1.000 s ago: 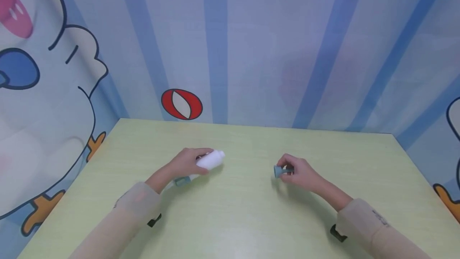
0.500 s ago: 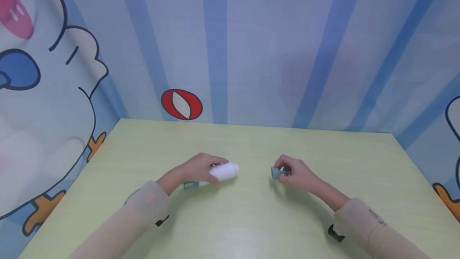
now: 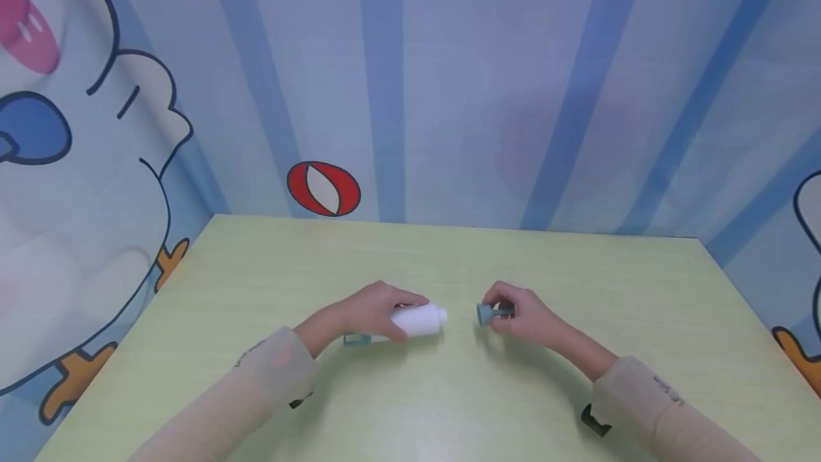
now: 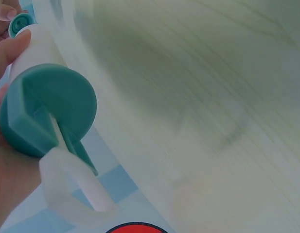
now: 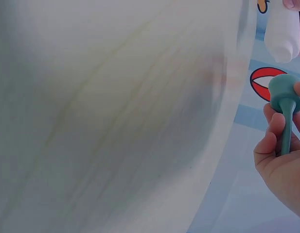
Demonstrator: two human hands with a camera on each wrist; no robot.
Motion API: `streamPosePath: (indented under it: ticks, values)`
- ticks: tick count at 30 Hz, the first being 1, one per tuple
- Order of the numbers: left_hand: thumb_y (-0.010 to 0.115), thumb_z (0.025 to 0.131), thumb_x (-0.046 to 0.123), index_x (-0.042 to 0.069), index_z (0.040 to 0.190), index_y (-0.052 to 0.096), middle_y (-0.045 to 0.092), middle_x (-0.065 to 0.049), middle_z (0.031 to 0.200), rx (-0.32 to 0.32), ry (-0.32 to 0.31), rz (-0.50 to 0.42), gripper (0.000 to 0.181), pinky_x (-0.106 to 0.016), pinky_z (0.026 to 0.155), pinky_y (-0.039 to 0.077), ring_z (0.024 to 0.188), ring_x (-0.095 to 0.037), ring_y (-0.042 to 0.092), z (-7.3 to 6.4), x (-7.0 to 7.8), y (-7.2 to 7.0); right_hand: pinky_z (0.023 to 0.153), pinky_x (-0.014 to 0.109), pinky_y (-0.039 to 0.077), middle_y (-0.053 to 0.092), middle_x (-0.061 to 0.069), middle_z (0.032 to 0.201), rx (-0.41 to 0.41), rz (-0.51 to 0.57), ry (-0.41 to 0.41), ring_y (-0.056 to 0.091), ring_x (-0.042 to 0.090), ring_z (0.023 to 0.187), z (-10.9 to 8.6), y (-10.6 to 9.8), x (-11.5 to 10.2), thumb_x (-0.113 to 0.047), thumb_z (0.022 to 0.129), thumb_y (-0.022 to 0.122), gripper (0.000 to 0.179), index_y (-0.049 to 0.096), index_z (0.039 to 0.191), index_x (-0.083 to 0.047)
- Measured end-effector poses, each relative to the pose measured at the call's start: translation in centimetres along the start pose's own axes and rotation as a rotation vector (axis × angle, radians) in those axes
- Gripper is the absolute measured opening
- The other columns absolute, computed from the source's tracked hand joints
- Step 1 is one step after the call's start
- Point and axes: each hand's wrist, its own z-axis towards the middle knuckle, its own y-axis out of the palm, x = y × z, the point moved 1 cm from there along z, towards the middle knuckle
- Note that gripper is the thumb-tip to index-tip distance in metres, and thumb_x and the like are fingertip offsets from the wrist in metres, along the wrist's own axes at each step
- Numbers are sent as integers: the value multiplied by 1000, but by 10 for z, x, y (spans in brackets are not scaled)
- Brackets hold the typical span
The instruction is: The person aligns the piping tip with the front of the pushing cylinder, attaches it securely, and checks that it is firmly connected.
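My left hand (image 3: 373, 311) grips a white tube shaped like a syringe (image 3: 420, 321), its narrow tip pointing right. In the left wrist view a teal disc with fins (image 4: 69, 94) caps the tube's back end, and a white loop handle (image 4: 97, 193) sticks out from it. My right hand (image 3: 534, 318) pinches a teal cup-shaped piece with a thin stem (image 3: 485, 314), cup toward the tube. A small gap separates the tip from the cup. Seen from the right wrist, the thumb overlaps the cup (image 5: 282, 87) and the stem runs down over the palm.
Both hands are over a pale yellow-green table (image 3: 410, 405). Behind it stands a blue striped backdrop (image 3: 449, 91) with a printed red and white oval (image 3: 349, 191). A large cartoon figure (image 3: 83, 234) is printed on the left side.
My left hand has moved right and a little nearer with the tube, which has turned more level. My right hand has shifted slightly left with the cup-shaped piece. The gap has narrowed.
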Motion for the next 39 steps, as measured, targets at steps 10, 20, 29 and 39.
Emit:
streamPosePath:
  ticks: [10,20,29,39]
  values:
    - [71,73,21,22,127,50,57,3,118,-13,20,1,57,-29,80,44,95,-13,52,2,15,4,62,22,45,58,9,85,-21,36,-35,50,12,69,1,8,-4,-1,74,59,19,56,93,-4]
    - [72,72,22,24,126,51,60,6,113,-3,73,27,57,-23,74,43,88,-10,52,8,14,10,62,23,46,57,7,85,-33,77,-40,51,10,68,-1,12,-10,-2,75,60,18,57,93,-6]
    - [72,72,24,23,126,51,61,5,113,3,93,69,58,-22,72,43,86,-10,54,8,19,10,62,24,48,59,10,89,-70,114,-53,53,9,69,-1,17,-15,-6,78,61,17,57,95,-5]
    - [71,73,23,22,126,50,60,5,115,-3,97,56,58,-23,73,43,86,-10,53,6,21,10,60,23,45,58,7,87,-56,81,-77,49,11,69,-1,18,-13,-13,80,63,18,58,96,-6]
